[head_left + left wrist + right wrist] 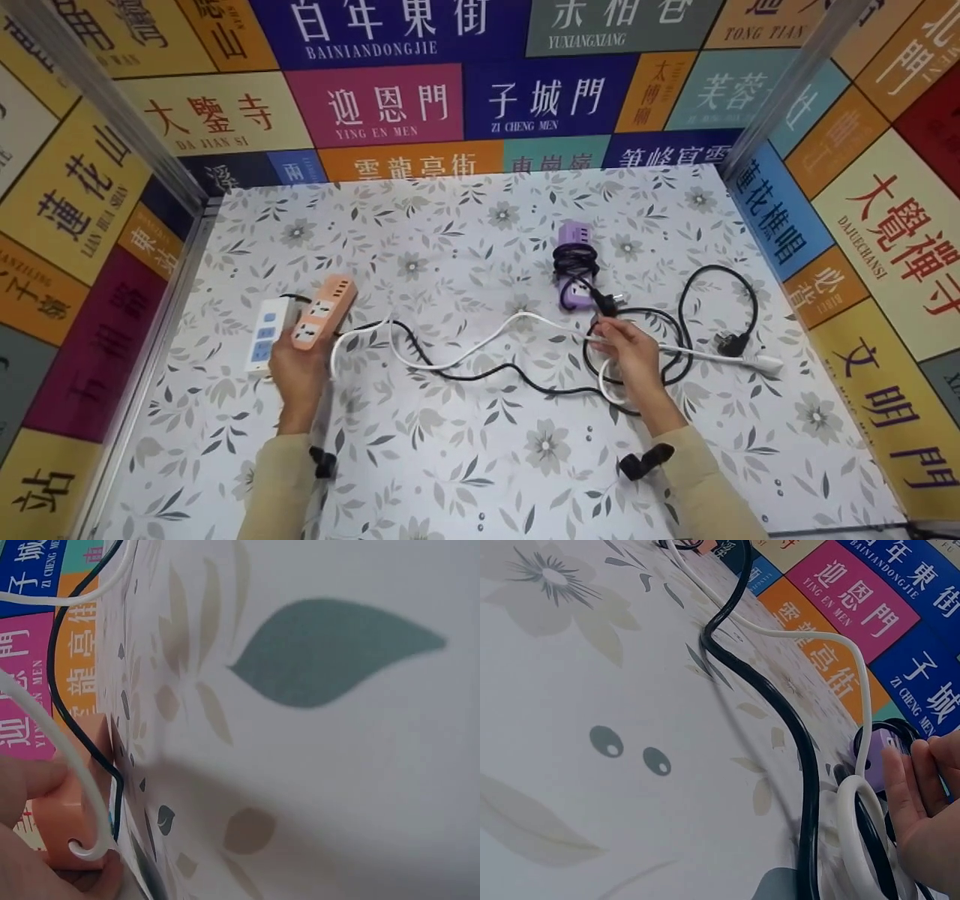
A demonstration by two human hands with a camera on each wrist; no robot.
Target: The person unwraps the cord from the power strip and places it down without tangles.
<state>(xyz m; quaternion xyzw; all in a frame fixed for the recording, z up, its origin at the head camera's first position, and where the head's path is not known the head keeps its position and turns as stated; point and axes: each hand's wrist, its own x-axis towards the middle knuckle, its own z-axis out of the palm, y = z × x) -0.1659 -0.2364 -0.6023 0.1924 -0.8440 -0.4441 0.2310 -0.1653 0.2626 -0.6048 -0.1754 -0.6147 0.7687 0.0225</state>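
Observation:
My left hand (298, 379) grips the lower end of an orange power strip (325, 311), tilted beside a white power strip (268, 334). In the left wrist view, thumb and fingers hold the orange strip (71, 814), with a white cord (82, 772) in front. My right hand (632, 354) is over loose cords, its fingertips close to a black plug (609, 302). In the right wrist view, the fingers of this hand (930, 817) look fairly straight beside a looped white cord (847, 825); whether they touch the plug is hidden. Beyond lies a purple power strip (574, 234) wrapped in black cord.
Black cord (517, 367) and white cord (480, 345) run across the flower-patterned table (480, 465) between the hands. At the right lie another black plug (731, 343) and a white plug (765, 364). Panels with printed characters (390, 105) enclose the back and sides.

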